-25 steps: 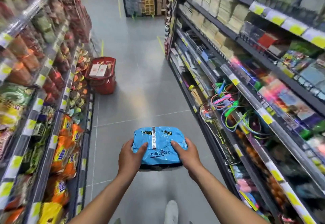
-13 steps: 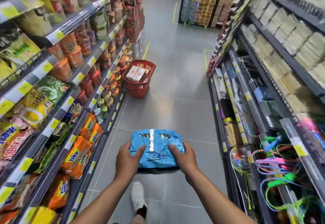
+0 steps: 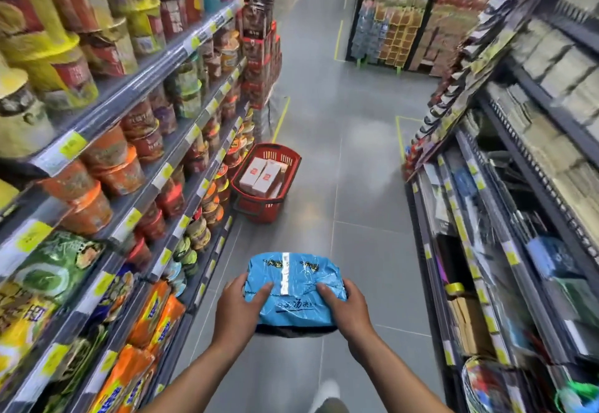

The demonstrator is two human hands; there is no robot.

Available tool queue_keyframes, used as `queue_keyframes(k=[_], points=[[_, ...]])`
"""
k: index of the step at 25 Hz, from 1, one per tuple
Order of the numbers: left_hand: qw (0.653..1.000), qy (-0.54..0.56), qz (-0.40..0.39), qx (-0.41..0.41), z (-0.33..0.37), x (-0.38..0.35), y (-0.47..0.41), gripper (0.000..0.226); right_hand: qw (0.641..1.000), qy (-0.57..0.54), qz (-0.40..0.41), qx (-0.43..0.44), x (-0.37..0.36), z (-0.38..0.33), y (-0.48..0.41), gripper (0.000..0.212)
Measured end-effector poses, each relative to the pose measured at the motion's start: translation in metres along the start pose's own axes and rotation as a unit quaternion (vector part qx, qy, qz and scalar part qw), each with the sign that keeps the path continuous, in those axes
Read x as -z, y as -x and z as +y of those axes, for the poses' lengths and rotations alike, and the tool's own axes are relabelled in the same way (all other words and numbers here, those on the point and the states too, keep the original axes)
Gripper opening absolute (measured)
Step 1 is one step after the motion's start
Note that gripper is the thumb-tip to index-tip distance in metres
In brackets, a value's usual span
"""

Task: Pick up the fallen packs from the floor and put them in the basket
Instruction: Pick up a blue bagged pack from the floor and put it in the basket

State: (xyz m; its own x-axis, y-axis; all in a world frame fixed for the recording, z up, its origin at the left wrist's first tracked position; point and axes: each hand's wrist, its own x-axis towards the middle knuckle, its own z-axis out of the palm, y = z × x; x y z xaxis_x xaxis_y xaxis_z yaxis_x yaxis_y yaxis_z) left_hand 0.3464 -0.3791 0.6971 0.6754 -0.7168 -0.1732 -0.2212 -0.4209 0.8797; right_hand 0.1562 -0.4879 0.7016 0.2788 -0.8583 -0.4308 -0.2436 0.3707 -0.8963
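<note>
In the lower middle of the frame a blue plastic-wrapped multipack (image 3: 293, 289) was held off the grey tiled floor (image 3: 356, 192), clasped from both ends. The left hand (image 3: 238, 310) gripped its left end and the right hand (image 3: 348, 309) its right end. Each thumb lay on top of the wrapper and the other fingers curled underneath, mostly out of sight. A darker edge showed beneath the blue wrapper; whether that was a second pack could not be told.

The wrapper was crinkled and glossy, with a silvery seam running down its centre. It looked light, soft and squashy, and probably slick, with contents that might crack if squeezed hard. The two-ended hold, with support from below, suited it better than pinching the loose film, which could tear or slip.

The red shopping basket (image 3: 293, 155) stood on the floor at mid-frame, left of centre, close beside the cup-noodle shelves (image 3: 155, 114) and well apart from the pack. Two white cartons (image 3: 261, 174) lay inside, so the pack would likely have to rest on top of them.
</note>
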Motion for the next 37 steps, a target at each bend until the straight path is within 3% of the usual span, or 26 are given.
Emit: queue_keyframes(k=[2, 7, 12, 17, 23, 30, 37], points=[[1.000, -0.007, -0.012, -0.001, 0.010, -0.014, -0.045, 0.021, 1.000, -0.004, 0.005, -0.003, 0.000, -0.017, -0.044, 0.023], [1.000, 0.006, -0.016, 0.020, 0.026, -0.062, -0.169, 0.042, 1.000, 0.001, -0.009, -0.011, 0.002, -0.056, -0.178, 0.024], [0.996, 0.048, 0.011, 0.071, 0.076, -0.087, -0.274, 0.008, 0.999, 0.027, -0.040, -0.014, -0.007, -0.115, -0.305, 0.028], [0.993, 0.071, 0.021, 0.093, 0.100, -0.092, -0.373, 0.012, 0.996, 0.042, -0.075, -0.022, -0.034, -0.166, -0.408, 0.028], [0.985, 0.103, -0.025, 0.136, 0.091, -0.088, -0.529, 0.028, 0.993, 0.060, -0.091, -0.044, -0.090, -0.215, -0.539, 0.026], [0.986, 0.048, -0.057, 0.150, 0.103, -0.091, -0.722, 0.043, 0.994, 0.054, -0.064, -0.074, -0.147, -0.270, -0.682, 0.019], [0.977, -0.023, -0.057, 0.204, 0.090, -0.138, -0.872, 0.032, 0.985, 0.089, -0.059, -0.136, -0.187, -0.253, -0.837, 0.022]])
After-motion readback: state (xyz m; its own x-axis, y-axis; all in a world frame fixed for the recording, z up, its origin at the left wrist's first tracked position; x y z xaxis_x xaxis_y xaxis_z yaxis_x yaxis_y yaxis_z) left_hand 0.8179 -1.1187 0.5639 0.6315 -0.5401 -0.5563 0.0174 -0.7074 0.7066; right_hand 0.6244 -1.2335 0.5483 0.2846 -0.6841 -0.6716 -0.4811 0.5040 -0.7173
